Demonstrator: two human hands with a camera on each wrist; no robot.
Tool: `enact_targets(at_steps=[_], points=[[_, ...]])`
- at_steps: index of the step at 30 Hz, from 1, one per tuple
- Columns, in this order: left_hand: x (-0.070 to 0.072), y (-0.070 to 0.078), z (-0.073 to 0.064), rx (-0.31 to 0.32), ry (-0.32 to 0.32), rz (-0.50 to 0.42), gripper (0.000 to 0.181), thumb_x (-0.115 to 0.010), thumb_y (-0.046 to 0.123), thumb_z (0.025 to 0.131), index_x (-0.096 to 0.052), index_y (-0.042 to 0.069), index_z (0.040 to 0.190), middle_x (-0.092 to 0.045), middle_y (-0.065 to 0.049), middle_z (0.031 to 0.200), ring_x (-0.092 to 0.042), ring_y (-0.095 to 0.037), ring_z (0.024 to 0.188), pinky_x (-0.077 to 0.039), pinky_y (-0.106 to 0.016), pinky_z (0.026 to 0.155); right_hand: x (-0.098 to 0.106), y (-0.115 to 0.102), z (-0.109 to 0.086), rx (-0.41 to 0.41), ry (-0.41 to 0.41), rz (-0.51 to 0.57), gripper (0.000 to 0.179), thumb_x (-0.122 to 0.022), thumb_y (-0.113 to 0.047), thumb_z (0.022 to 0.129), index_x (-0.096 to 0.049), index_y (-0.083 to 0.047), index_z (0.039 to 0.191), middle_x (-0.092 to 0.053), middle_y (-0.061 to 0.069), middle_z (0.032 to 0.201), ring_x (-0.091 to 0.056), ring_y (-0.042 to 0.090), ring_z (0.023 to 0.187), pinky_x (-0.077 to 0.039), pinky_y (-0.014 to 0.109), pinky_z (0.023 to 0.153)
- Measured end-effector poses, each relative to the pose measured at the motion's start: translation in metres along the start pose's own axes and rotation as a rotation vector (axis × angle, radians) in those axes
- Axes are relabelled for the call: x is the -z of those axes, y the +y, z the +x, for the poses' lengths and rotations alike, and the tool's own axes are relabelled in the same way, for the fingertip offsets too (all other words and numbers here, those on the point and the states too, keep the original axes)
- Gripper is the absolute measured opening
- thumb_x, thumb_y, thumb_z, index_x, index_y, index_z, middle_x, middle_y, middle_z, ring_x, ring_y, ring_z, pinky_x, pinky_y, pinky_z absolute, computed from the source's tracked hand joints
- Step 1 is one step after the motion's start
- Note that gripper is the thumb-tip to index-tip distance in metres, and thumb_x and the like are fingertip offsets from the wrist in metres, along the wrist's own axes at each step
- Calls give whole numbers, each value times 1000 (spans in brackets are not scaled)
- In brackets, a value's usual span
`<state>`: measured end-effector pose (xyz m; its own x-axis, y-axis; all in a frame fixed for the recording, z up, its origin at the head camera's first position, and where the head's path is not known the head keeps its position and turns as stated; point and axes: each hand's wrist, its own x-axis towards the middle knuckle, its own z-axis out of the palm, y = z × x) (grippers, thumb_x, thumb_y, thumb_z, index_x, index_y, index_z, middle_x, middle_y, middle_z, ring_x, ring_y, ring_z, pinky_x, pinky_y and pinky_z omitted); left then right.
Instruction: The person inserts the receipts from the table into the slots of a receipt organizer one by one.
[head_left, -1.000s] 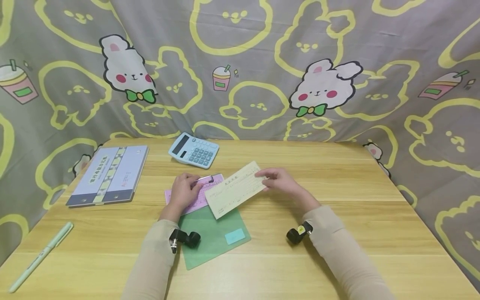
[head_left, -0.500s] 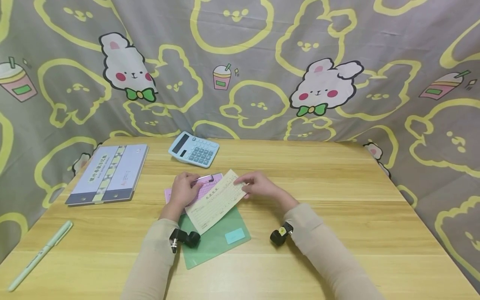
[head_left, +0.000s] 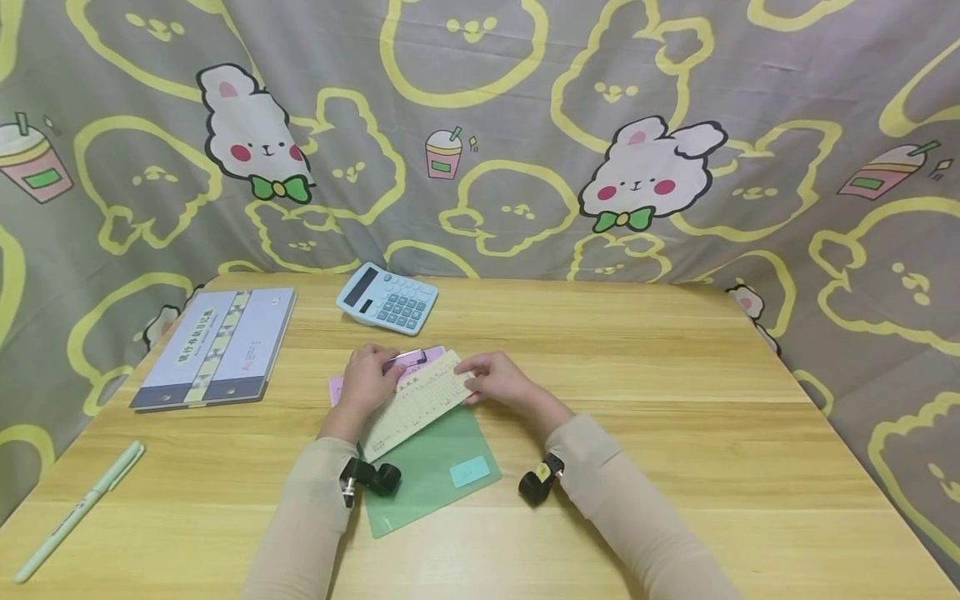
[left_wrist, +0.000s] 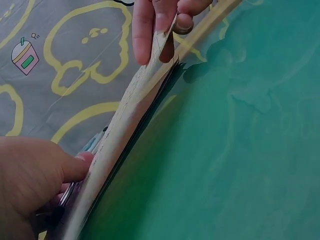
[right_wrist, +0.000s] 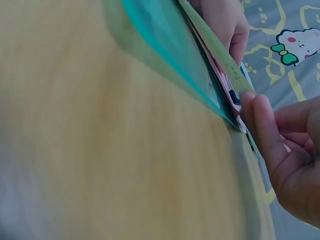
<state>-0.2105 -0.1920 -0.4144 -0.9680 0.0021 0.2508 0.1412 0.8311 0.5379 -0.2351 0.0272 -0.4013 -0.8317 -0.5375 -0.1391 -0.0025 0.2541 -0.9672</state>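
Note:
My right hand (head_left: pixel 497 380) pinches the right end of a cream printed paper slip (head_left: pixel 420 404). This slip lies slanted over a pink printed sheet (head_left: pixel 429 353) and a green clipboard (head_left: pixel 420 479). At the clipboard's far edge, my left hand (head_left: pixel 369 379) holds the metal clip (head_left: pixel 412 359), its thumb on the clip in the left wrist view. Most of the pink sheet is hidden by the slip and left hand. In the right wrist view, the slip's edge (right_wrist: pixel 222 52) runs between thumb and fingers of the right hand (right_wrist: pixel 290 150).
A light blue calculator (head_left: pixel 390 298) stands behind the clipboard. To the left lie a lilac account book (head_left: pixel 217 348) and a pale green pen (head_left: pixel 81 512). A light blue label (head_left: pixel 469 472) is on the clipboard. A patterned curtain (head_left: pixel 517 142) hangs behind the wooden table (head_left: pixel 675 367).
My right hand has moved left and slightly down, bringing the cream slip over the pink sheet and close to the left hand. The left hand has stayed at the clip.

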Motion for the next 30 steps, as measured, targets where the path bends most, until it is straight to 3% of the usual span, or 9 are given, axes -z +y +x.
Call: enact_targets(at_steps=[20, 30], points=[[-1, -1, 0, 11, -13, 10, 37, -58, 19, 80, -56, -2, 111, -49, -16, 101, -42, -31, 95, -32, -42, 81, -21, 3, 2, -55, 111, 122, 31, -49, 14, 77, -52, 12, 108, -52, 20, 90, -61, 23, 65, -49, 27, 61], [-2, -4, 0, -38, -28, 60, 34, -56, 17, 83, -55, -1, 112, -49, -17, 104, -41, -32, 97, -31, -42, 84, -24, 4, 4, -70, 124, 128, 31, -50, 13, 78, -51, 11, 109, -48, 17, 86, -61, 23, 63, -49, 26, 60]])
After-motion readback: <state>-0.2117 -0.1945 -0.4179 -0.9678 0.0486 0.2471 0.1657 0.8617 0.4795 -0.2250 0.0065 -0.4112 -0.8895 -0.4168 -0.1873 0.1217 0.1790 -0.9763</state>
